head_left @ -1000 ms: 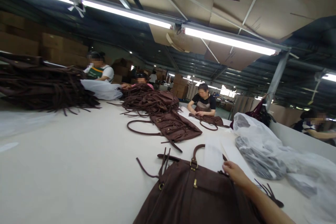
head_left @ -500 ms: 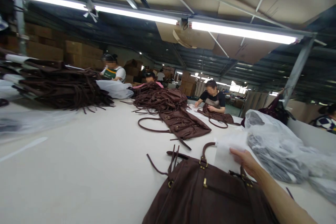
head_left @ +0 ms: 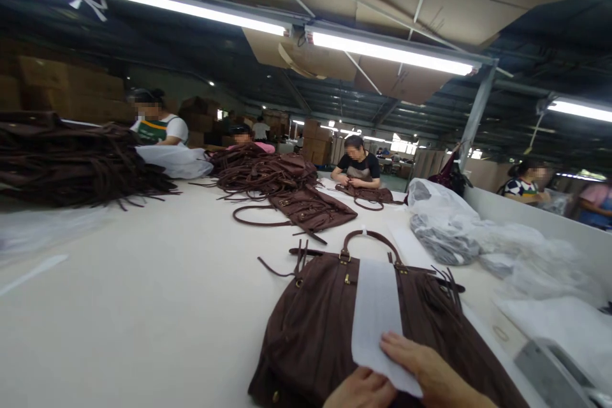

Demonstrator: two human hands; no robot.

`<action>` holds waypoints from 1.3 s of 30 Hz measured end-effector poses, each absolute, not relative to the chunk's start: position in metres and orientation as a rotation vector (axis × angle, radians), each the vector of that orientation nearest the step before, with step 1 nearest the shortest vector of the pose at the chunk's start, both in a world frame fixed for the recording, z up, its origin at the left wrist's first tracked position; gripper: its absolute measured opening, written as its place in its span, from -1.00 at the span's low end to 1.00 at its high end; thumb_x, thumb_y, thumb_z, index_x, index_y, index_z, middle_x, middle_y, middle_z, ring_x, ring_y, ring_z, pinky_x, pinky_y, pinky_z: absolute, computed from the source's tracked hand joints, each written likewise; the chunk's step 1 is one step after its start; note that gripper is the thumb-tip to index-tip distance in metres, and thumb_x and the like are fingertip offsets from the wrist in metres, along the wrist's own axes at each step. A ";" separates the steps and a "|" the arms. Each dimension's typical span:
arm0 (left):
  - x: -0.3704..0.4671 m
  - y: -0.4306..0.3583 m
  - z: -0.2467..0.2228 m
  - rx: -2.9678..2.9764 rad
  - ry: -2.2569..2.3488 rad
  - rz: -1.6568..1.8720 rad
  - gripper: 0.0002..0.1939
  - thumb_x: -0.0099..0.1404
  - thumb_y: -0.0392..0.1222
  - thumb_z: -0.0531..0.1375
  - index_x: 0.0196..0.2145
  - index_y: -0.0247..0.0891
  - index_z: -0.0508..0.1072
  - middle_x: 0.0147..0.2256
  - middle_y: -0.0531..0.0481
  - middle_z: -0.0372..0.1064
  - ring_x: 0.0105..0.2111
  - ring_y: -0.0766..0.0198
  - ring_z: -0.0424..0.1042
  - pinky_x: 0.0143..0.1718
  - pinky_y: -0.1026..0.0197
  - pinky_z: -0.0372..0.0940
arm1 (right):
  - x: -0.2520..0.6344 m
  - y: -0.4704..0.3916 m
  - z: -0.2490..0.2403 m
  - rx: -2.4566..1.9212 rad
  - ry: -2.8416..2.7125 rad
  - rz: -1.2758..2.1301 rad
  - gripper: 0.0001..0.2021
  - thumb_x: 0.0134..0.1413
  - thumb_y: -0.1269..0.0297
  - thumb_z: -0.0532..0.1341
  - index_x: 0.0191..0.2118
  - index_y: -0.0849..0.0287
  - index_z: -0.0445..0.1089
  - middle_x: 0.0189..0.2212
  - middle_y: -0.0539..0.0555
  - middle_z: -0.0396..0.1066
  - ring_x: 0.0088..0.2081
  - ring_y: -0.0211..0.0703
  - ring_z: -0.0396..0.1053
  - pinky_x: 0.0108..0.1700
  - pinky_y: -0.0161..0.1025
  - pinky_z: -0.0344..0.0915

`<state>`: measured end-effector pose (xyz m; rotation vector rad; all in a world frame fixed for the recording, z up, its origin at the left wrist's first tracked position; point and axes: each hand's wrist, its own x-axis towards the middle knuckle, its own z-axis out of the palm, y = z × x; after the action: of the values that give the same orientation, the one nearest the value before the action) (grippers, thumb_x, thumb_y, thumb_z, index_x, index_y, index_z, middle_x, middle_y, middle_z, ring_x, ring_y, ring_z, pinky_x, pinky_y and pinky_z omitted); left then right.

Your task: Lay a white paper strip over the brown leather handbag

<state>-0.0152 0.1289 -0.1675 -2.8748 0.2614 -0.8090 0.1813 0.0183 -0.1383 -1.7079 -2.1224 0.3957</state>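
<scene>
A dark brown handbag [head_left: 310,325] lies on the white table in front of me, its looped handle [head_left: 370,237] pointing away. Down the middle of its front runs a thin white strip [head_left: 377,306], perhaps paper or foam sheet. My right hand [head_left: 425,366] rests flat on the strip's lower right part, fingers stretched out. At the strip's near end, my left hand [head_left: 361,389] has its fingers curled against the edge, apparently gripping it. The frame's bottom edge cuts off part of the left hand.
Beyond lie another brown bag [head_left: 318,209], a heap of brown bags [head_left: 268,172] and a stack [head_left: 71,159] at left. Clear plastic bags [head_left: 444,229] sit at right, near a grey device [head_left: 549,370]. Several people work behind, one handling a brown bag [head_left: 368,194].
The white strip, earlier held by my right hand near the handle, now lies along the bag's front. My left hand has come into view. The view has swung right.
</scene>
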 end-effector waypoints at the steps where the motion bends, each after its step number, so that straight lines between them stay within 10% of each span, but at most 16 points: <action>1: -0.017 0.127 -0.164 -2.800 0.295 -0.893 -0.68 0.39 -0.07 0.10 0.07 -0.09 0.28 -0.20 0.06 0.42 -0.13 0.28 0.37 -0.03 0.23 0.28 | 0.178 0.015 -0.138 -1.729 -2.138 0.383 -0.43 0.10 0.33 0.07 0.26 0.29 0.16 0.25 0.24 0.08 0.27 0.05 0.06 0.30 0.02 0.04; 11: -0.043 0.101 -0.129 -2.661 0.184 -0.940 -0.77 0.40 -0.07 0.09 -0.01 0.12 0.38 0.33 0.13 -0.15 0.29 -0.02 -0.10 0.23 -0.17 -0.06 | 0.161 0.000 -0.124 -1.788 -2.125 0.289 -0.27 -0.11 0.54 0.06 0.28 0.12 0.12 0.24 0.12 0.13 0.27 -0.05 0.05 0.29 -0.01 0.06; 15: -0.040 0.099 -0.138 -2.700 0.111 -0.926 -0.77 0.40 -0.06 0.09 -0.01 0.16 0.37 0.29 0.14 -0.05 0.14 0.13 0.14 0.06 0.05 0.15 | 0.155 -0.008 -0.123 -1.857 -2.153 0.202 -0.18 -0.30 0.58 0.04 0.26 0.23 0.15 0.25 0.17 0.11 0.27 -0.07 0.05 0.31 -0.04 0.02; 25: -0.039 0.097 -0.135 -2.826 0.250 -0.842 -0.87 0.40 -0.08 0.09 -0.24 -0.10 0.42 -0.15 0.07 0.29 -0.21 0.26 0.26 -0.28 0.16 0.09 | 0.142 -0.033 -0.129 -1.874 -2.272 0.080 -0.29 -0.08 0.55 0.03 0.29 0.36 0.05 0.29 0.20 -0.02 0.30 -0.01 -0.06 0.32 -0.02 -0.02; 39: -0.049 0.098 -0.131 -3.113 0.105 -0.612 -0.96 0.37 -0.30 0.07 -0.22 -0.24 0.27 -0.29 0.07 0.29 -0.29 0.27 0.25 -0.21 0.19 0.16 | 0.128 -0.086 -0.092 -1.789 -2.422 0.158 -0.44 -0.11 0.53 0.06 0.11 0.51 0.30 0.20 0.33 0.13 0.27 0.07 0.02 0.30 0.05 -0.02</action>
<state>-0.0494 0.0980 -0.1313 -3.1125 0.1049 -0.6118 0.1278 -0.0857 -0.0917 -1.7893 -2.4220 0.1584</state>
